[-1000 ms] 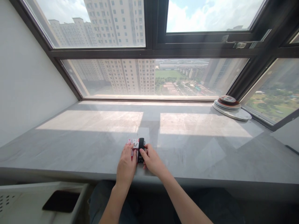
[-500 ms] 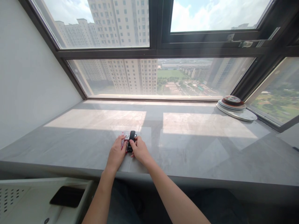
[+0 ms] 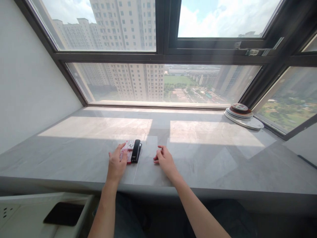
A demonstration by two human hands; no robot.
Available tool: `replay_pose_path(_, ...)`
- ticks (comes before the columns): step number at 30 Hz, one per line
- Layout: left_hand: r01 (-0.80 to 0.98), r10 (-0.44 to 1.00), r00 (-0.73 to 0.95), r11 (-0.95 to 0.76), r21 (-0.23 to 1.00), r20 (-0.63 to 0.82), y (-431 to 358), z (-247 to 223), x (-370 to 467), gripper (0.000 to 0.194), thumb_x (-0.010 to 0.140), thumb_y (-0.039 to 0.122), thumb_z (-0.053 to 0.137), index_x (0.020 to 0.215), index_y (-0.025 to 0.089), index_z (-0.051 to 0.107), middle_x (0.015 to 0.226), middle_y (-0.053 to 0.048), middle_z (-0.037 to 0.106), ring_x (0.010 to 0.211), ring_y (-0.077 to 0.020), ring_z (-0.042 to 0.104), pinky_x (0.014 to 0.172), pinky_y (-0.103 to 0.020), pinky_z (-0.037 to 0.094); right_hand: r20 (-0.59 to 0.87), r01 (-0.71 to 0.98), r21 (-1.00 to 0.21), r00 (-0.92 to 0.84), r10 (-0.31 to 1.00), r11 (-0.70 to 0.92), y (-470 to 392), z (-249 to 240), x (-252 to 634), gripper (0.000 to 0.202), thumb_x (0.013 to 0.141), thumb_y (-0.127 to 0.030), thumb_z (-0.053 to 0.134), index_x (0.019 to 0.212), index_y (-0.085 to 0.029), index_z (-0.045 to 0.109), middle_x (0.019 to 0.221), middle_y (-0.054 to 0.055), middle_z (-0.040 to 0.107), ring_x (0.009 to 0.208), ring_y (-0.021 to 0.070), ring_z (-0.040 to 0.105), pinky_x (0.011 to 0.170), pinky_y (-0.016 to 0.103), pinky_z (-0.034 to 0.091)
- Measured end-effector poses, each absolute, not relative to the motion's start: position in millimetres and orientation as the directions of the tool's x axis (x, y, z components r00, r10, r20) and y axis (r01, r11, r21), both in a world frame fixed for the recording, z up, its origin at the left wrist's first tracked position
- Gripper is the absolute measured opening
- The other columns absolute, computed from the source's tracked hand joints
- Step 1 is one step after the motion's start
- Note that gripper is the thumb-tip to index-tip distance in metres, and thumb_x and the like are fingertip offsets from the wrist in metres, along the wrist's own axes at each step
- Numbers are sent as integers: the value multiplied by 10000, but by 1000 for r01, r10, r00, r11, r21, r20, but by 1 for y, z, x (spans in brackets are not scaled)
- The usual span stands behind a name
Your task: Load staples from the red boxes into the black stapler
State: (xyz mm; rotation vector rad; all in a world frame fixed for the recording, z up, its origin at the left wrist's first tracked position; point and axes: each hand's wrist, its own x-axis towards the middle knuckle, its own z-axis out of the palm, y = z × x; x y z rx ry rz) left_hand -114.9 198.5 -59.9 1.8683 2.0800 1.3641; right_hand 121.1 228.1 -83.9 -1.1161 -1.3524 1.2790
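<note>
A black stapler [image 3: 136, 151] lies on the grey stone sill, its long side pointing away from me. Directly left of it, touching or nearly so, are red-and-white printed packs [image 3: 129, 145]. My left hand [image 3: 117, 162] rests over the left part of these packs with its fingers apart; whether it grips them is not clear, but it looks spread. To the right of the stapler, across a gap of bare stone, my right hand [image 3: 165, 161] hovers at the sill with fingers curled and nothing visible in them.
Stacked round plates or lids [image 3: 241, 114] sit in the sill's far right corner by the window frame [image 3: 158, 58]. Below the sill's front edge at the left, a black phone-like object [image 3: 63, 214] lies on a white surface [image 3: 22, 211].
My right hand has let go of the stapler and moved right. My left hand has shifted slightly left, its fingers more spread. The view has shifted a little.
</note>
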Motion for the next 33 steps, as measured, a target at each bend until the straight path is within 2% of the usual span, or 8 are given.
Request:
replay_pose_path(1, 793, 782, -298, -117, 598, 547, 195, -54, -108, 343, 1042, 312, 433, 1343, 211, 563, 1369, -64, 609, 1309, -266, 532, 1235, -599, 152, 58, 38, -997, -115, 992, 62, 223, -83, 142, 409, 1020, -438, 464, 1342, -186, 474, 991, 54, 594, 913, 229, 655, 750, 345, 602)
replay_pose_path(3, 792, 713, -312, -170, 586, 628, 186, -43, -87, 311, 1042, 295, 440, 1291, 179, 586, 1343, -72, 612, 1296, -249, 526, 1214, -528, 272, 103, 115, -987, -43, 994, 108, 212, -82, 183, 402, 998, -434, 494, 1318, -192, 524, 1103, 87, 603, 1057, 256, 617, 913, 393, 556)
replay_pose_path(4, 787, 697, -295, -210, 580, 654, 183, -39, -73, 294, 1039, 292, 443, 1257, 178, 604, 1299, -71, 629, 1256, -241, 545, 1163, -478, 367, 176, 270, -947, -20, 984, 175, 207, -82, 201, 408, 1004, -429, 466, 1336, -203, 537, 1175, 97, 607, 1119, 261, 599, 975, 410, 524)
replay_pose_path(7, 763, 791, -36, -373, 528, 611, 178, -38, -25, 306, 1044, 291, 418, 1260, 219, 624, 1243, -64, 654, 1190, -221, 588, 1062, -401, 468, 301, 678, -676, -104, 948, 289, 193, -83, 237, 463, 1010, -396, 437, 1438, -242, 524, 1427, 93, 528, 1418, 298, 370, 1160, 473, 349)
replay_pose_path(10, 801, 865, 199, -414, 432, 460, 183, -54, 13, 403, 1044, 342, 423, 1429, 277, 525, 1496, -48, 509, 1395, -240, 454, 1165, -441, 383, 251, 882, -386, -181, 951, 269, 184, -86, 244, 534, 1025, -401, 419, 1547, -286, 425, 1604, 26, 356, 1532, 327, 105, 1233, 546, 143)
replay_pose_path(14, 901, 909, 276, -358, 246, 313, 191, -78, 31, 550, 1031, 454, 423, 1563, 332, 356, 1647, -8, 279, 1535, -291, 212, 1232, -566, 222, 193, 962, -193, -154, 969, 191, 179, -89, 233, 563, 1059, -434, 342, 1609, -322, 297, 1671, -23, 187, 1542, 344, 8, 1220, 600, 48)
replay_pose_path(21, 932, 924, 280, -327, 157, 260, 189, -79, 27, 561, 1048, 490, 333, 1591, 356, 295, 1665, 29, 217, 1549, -247, 174, 1251, -519, 197, 153, 975, -147, -145, 978, 167, 176, -82, 229, 571, 1073, -488, 280, 1622, -335, 247, 1683, -29, 109, 1545, 336, -20, 1213, 602, 48)
replay_pose_path(33, 928, 921, 282, -333, 166, 268, 190, -80, 27, 570, 1042, 518, 344, 1588, 355, 305, 1662, 23, 233, 1545, -238, 188, 1252, -498, 189, 174, 982, -101, -143, 974, 162, 175, -85, 225, 631, 1057, -570, 286, 1627, -304, 240, 1688, 12, 96, 1538, 368, -22, 1197, 631, 26)
